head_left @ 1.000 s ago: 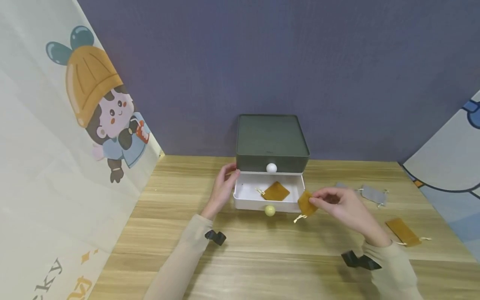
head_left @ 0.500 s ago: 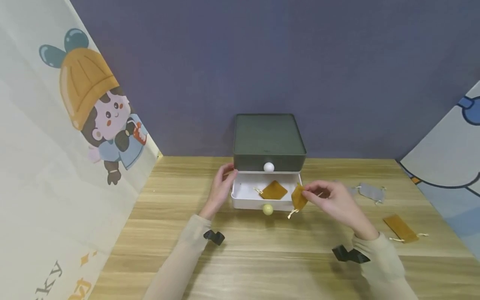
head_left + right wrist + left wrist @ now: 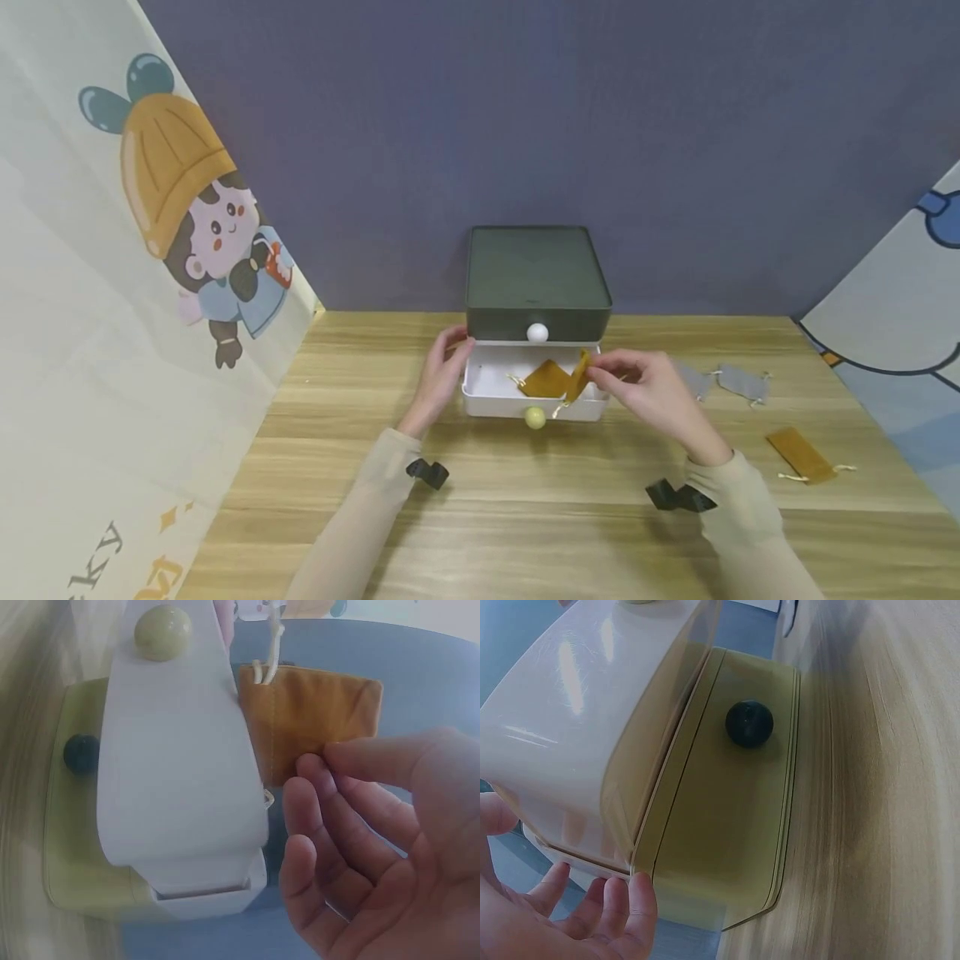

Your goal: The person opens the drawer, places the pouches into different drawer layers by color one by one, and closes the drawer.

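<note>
Pouch (image 3: 304,705) in right fingers (image 3: 321,780) hangs near drawer's right edge (image 3: 603,404).

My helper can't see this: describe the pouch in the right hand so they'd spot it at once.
Find the dark green cabinet on the table, its white drawer pulled out. Over the drawer's right half, the right hand pinches a brown pouch. Unlike the drawer pouch and the table pouch, both brown and lying flat, it is held up, its cord hanging.

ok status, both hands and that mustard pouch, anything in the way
Right hand pinching mustard pouch above open white drawer. Left hand touching cabinet's left side. Second mustard pouch lying in drawer; nothing visible blocking.
</note>
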A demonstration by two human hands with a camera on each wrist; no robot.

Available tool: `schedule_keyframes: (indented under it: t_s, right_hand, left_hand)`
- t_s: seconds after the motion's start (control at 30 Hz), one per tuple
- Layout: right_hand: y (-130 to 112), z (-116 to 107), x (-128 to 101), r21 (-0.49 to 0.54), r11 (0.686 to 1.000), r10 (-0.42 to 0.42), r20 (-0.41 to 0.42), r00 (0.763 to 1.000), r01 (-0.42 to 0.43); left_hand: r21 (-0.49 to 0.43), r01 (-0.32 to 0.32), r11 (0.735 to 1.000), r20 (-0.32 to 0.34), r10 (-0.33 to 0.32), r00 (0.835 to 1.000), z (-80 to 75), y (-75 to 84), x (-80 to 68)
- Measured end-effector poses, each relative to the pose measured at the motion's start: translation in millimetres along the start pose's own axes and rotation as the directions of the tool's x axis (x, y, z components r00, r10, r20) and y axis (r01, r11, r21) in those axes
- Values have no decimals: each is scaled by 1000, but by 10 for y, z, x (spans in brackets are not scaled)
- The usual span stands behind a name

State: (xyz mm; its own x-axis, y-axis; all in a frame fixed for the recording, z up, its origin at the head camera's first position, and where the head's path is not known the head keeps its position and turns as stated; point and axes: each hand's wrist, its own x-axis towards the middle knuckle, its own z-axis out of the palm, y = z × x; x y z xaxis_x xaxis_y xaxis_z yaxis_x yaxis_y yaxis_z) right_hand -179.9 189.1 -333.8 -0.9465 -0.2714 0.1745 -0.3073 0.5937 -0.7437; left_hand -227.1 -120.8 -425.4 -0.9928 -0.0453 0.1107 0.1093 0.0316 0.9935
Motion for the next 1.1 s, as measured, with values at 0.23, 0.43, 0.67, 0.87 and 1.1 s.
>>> schedule_keyframes:
  t_s: [0.23, 0.43, 0.67, 0.87, 1.1]
  right_hand:
    - [-23, 51, 84, -33, 999, 8, -29, 1000, -9]
    - [-40, 70, 146, -45, 997, 64, -64, 996, -67]
    - [-19, 157, 237, -72, 996, 54, -17, 998, -55]
    - [17, 230, 259, -95, 994, 50, 22, 998, -48]
    - [-11, 284, 291, -155, 988, -2, 45, 999, 9]
  left_hand:
    - [-13, -3, 1000, -4, 3, 1000, 10, 13, 7]
    - [-10, -11, 1000, -6, 11, 1000, 20, 4, 13]
    - [-7, -9, 1000, -8, 9, 1000, 23, 5, 8]
    - [-3, -15, 1000, -2, 15, 1000, 24, 16, -2]
    - [-10, -15, 1000, -12, 15, 1000, 16, 6, 5]
